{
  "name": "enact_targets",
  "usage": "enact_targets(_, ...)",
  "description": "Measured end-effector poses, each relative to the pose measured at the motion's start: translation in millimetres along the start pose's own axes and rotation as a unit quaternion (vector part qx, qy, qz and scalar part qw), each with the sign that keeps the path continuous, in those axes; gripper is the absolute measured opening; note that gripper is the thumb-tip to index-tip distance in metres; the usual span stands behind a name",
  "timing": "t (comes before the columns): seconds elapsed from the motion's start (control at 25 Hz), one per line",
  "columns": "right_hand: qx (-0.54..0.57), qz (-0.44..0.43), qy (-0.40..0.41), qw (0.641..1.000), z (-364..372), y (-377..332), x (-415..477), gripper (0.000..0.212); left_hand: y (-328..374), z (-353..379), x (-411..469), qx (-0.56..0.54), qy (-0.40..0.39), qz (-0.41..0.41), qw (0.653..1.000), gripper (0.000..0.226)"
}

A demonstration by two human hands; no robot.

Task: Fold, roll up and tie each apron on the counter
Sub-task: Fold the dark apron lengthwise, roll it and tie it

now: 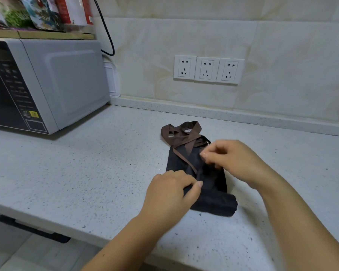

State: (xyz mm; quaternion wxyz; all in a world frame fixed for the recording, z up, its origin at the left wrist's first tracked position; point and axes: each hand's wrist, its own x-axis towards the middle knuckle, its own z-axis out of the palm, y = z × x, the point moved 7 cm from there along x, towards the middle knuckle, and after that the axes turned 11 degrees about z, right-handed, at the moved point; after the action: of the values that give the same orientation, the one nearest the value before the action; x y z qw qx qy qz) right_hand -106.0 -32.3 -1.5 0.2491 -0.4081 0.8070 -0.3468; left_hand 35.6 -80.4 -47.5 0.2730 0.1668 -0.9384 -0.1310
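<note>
From the head view, we see the dark apron [184, 163] folded into a narrow strip on the bench [86, 173], with brown straps [176, 133] bunched at its far end. Our left grip [170, 192] curls round the apron's near left edge. Our right grip [233, 159] pinches cloth at its middle. A microwave [47, 85] stands well left.

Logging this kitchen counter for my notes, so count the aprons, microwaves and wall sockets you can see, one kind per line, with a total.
apron: 1
microwave: 1
sockets: 3
Total: 5
</note>
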Motion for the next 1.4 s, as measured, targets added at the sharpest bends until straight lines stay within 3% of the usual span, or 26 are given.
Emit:
enact_targets(0.04, -0.059, -0.005, 0.041, 0.997, 5, -6, 10, 0.01, 0, 2, 1, 0.003, -0.006, -0.004, 1.0, 0.044)
enact_targets(0.12, -0.235, 0.022, 0.023, 0.971, 36, -4, 32, 0.012, -1, 4, 2, 0.009, -0.015, -0.007, 1.0, 0.052)
enact_targets(0.2, -0.309, 0.075, 0.011, 0.948, 54, 7, 44, 0.014, -4, 8, 2, 0.0, -0.022, -0.014, 1.0, 0.054)
enact_targets(0.28, -0.218, 0.09, 0.018, 0.971, 49, 6, 40, 0.02, -5, 7, 3, -0.02, -0.024, -0.022, 0.999, 0.049)
enact_targets(0.36, 0.023, 0.079, 0.013, 0.997, 33, -2, 23, 0.016, -5, 5, 4, -0.046, -0.036, -0.032, 0.998, 0.038)
enact_targets(0.44, 0.227, 0.056, 0.007, 0.972, 12, -8, 2, 0.008, -5, 5, 5, -0.054, -0.059, -0.037, 0.996, 0.04)
enact_targets(0.52, 0.311, 0.038, 0.034, 0.949, -13, -4, -14, 0.011, -6, 7, 7, -0.043, -0.082, -0.045, 0.995, 0.039)
enact_targets(0.64, 0.309, 0.074, 0.117, 0.941, -50, 21, -27, 0.019, -8, 11, 12, -0.03, -0.122, -0.067, 0.99, 0.038)
enact_targets(0.76, 0.203, 0.187, 0.129, 0.953, -69, 69, -29, 0.023, -12, 14, 15, -0.024, -0.14, -0.084, 0.986, 0.036)
enact_targets(0.84, 0.131, 0.267, 0.145, 0.944, -79, 99, -35, 0.043, -13, 14, 16, -0.021, -0.145, -0.084, 0.986, 0.034)
enact_targets(0.92, 0.02, 0.304, 0.237, 0.923, -93, 110, -47, 0.069, -12, 15, 16, -0.021, -0.144, -0.078, 0.986, 0.032)
enact_targets(1.0, -0.09, 0.194, 0.348, 0.913, -89, 76, -54, 0.061, -11, 15, 17, -0.024, -0.14, -0.074, 0.987, 0.029)
enact_targets(1.04, -0.106, 0.09, 0.349, 0.927, -72, 43, -55, 0.047, -11, 14, 18, -0.024, -0.139, -0.075, 0.987, 0.028)
enact_targets(1.12, -0.144, -0.058, 0.275, 0.949, -21, -12, -48, 0.032, -13, 15, 17, -0.018, -0.138, -0.08, 0.987, 0.029)
enact_targets(1.2, -0.169, -0.094, 0.227, 0.955, 11, -38, -34, 0.034, -11, 14, 16, 0.003, -0.131, -0.081, 0.988, 0.032)
enact_targets(1.28, -0.162, -0.109, 0.235, 0.952, 17, -52, -21, 0.038, -7, 13, 17, 0.014, -0.126, -0.075, 0.989, 0.036)
enact_targets(1.4, -0.097, -0.059, 0.15, 0.982, 40, -43, 3, 0.043, -8, 12, 17, -0.004, -0.121, -0.073, 0.99, 0.034)
